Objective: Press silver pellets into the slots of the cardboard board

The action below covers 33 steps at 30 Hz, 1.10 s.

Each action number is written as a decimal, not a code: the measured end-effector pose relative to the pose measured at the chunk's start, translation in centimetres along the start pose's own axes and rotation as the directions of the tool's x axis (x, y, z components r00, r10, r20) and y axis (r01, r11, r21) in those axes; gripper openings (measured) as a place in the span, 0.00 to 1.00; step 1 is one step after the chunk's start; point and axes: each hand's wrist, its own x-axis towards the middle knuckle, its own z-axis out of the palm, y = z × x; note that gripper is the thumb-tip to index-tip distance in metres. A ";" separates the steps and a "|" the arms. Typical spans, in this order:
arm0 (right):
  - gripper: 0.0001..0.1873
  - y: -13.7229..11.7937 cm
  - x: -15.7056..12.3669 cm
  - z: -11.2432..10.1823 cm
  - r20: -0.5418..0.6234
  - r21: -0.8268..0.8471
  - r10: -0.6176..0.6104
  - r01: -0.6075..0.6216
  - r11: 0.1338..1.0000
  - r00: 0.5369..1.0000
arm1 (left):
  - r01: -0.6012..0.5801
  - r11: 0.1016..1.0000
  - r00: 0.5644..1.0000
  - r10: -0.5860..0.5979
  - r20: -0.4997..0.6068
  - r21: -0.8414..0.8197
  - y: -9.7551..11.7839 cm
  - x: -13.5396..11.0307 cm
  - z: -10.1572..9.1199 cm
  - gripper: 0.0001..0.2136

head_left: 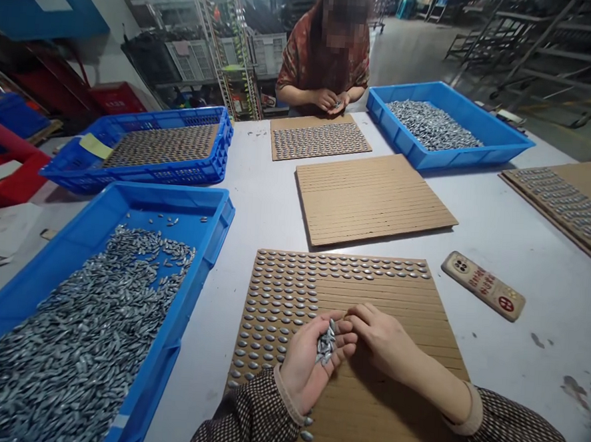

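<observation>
My left hand [311, 362] is palm up, its fingers curled round a small heap of grey, pointed-oval metal pieces [326, 343]. Close beside its fingertips, my right hand [381, 336] has its thumb and fingers pinched together; whatever sits between them is hidden. Both hands are above a cardboard sheet [388, 413] scored with parallel lines. Rows of the same metal pieces [281, 293] line its left side and far edge. At the left stands a blue tray [214, 243] with a large pile of loose pieces in it.
A bare cardboard stack [371, 199] lies beyond the sheet, with a phone [484, 284] at its right. Across the table a co-worker [325, 63] handles pieces over a filled sheet [320, 141]. A second blue tray [410, 145], a blue crate [178, 170] and another partly filled sheet [571, 204] stand around.
</observation>
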 end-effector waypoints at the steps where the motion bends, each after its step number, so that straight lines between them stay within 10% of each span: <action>1: 0.14 -0.1 0.1 0.1 0.010 0.007 -0.005 0.005 1.000 1.000 | -0.008 1.000 1.000 0.008 -0.001 0.016 0.0 0.0 0.0 0.10; 23: 0.09 1.0 0.1 0.5 -0.060 0.033 0.040 -0.039 0.999 0.997 | -0.128 0.991 0.991 0.129 -0.036 0.050 0.5 0.5 -1.0 0.08; 33: 0.15 1.4 -0.7 -1.6 -0.109 0.408 0.140 -0.084 0.909 0.984 | -0.026 0.993 0.999 0.029 -0.028 0.113 -0.1 0.5 -0.7 0.10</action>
